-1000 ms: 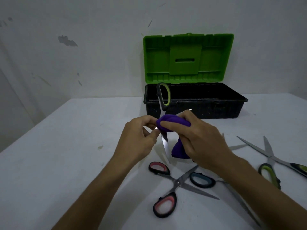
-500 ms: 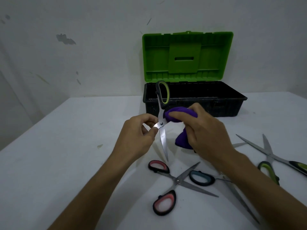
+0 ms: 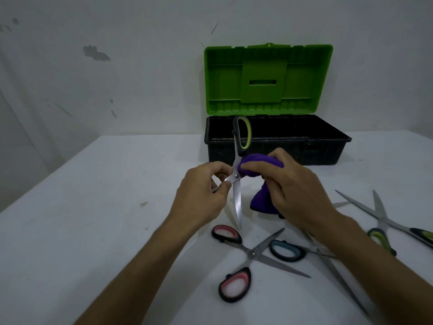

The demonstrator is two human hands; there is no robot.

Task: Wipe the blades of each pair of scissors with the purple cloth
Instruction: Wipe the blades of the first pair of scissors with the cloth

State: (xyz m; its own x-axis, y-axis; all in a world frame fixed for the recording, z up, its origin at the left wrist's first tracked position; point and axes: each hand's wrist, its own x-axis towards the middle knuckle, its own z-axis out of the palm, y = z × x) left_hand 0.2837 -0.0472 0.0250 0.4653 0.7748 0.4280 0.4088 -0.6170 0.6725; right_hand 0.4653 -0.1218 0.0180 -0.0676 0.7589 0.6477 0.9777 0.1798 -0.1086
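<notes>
Mid-wipe on one pair. Left hand [image 3: 206,191] pinches the green-and-black handled steel scissors [image 3: 237,181] at the pivot, fingers closed on them, one handle loop up toward the far side, a bare blade pointing down and near. Right hand [image 3: 297,191] is clenched on the bunched purple cloth [image 3: 260,184], pressed against the scissors just right of the pivot; whatever sits under the cloth is hidden.

On the white table [image 3: 93,219]: pink-handled scissors [image 3: 248,256] lie open near centre, teal-handled scissors [image 3: 304,254] just right of them and partly under the right forearm, another green-handled pair [image 3: 384,226] far right. Open toolbox with green lid [image 3: 269,113] stands at the far edge.

Next, I'd judge: drag the cloth along the exposed blade toward the tip, fingers off the edge, then swap pairs.
</notes>
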